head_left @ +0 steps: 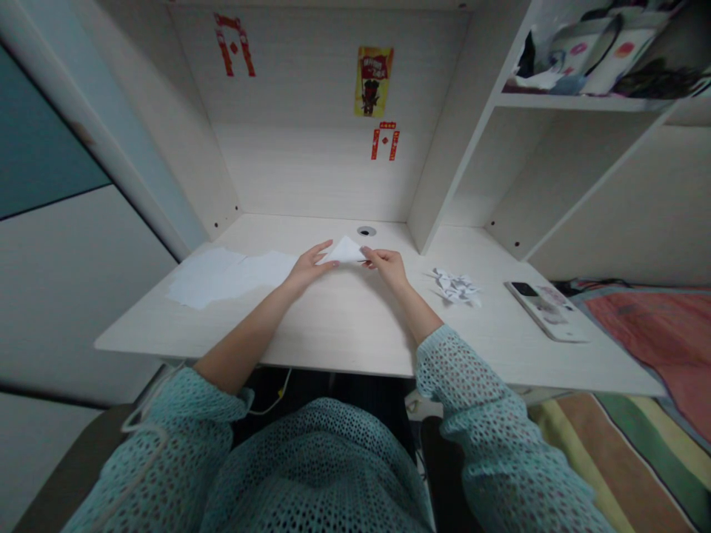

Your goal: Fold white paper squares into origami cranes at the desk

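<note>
A small white sheet of paper folded into a triangle (346, 251) is held between my two hands, a little above the desk. My left hand (309, 266) has it at the left corner, the thumb along its lower edge and the forefinger stretched out beyond. Thumb and fingers of my right hand (387, 265) pinch the right corner. To the left lie loose white paper sheets (222, 275), overlapping and flat on the desk. A small heap of folded white paper pieces (456, 287) sits right of my right hand.
The white desk (344, 333) has a back panel with red and yellow stickers (374, 81) and a round cable hole (366, 231). A phone (547, 311) lies at the right. Bags (605, 52) fill an upper shelf. Striped fabric (627, 451) lies beyond the desk's right edge.
</note>
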`<action>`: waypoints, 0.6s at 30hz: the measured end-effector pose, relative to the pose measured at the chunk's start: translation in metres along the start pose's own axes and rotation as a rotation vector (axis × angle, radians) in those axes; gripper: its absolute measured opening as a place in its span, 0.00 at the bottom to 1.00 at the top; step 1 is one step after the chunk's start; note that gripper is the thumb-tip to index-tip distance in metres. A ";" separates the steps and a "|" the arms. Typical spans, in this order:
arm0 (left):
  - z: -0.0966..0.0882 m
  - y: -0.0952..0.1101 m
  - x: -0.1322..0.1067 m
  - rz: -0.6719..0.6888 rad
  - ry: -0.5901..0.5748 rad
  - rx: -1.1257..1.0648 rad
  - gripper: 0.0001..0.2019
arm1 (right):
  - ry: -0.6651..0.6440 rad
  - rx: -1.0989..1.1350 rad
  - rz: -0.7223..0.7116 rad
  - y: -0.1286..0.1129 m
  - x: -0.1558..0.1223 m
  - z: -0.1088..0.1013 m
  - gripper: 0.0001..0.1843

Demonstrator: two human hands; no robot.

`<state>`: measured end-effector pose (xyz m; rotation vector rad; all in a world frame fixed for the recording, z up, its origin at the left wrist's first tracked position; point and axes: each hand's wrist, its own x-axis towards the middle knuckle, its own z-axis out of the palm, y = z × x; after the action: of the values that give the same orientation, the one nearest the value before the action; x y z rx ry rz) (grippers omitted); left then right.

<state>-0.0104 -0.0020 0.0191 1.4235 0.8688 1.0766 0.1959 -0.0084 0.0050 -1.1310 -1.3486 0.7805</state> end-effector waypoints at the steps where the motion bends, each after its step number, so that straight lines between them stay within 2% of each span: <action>1: 0.001 -0.001 0.000 0.005 0.011 -0.004 0.44 | 0.001 -0.009 -0.015 0.001 0.000 0.001 0.24; 5: 0.003 -0.005 0.000 0.001 0.057 0.009 0.43 | 0.031 -0.010 -0.102 0.002 -0.003 0.005 0.22; 10: 0.003 -0.010 0.001 0.021 0.077 0.065 0.34 | 0.047 -0.014 -0.069 0.009 -0.003 0.009 0.21; 13: 0.002 -0.014 0.002 -0.048 0.079 0.096 0.30 | 0.088 -0.021 -0.074 0.013 -0.003 0.011 0.18; 18: 0.000 -0.014 -0.001 -0.158 0.009 0.122 0.26 | 0.096 -0.076 -0.125 0.008 -0.007 0.013 0.14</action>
<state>-0.0097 -0.0011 0.0052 1.4248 1.0502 0.9243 0.1837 -0.0101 -0.0067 -1.1183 -1.3635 0.5816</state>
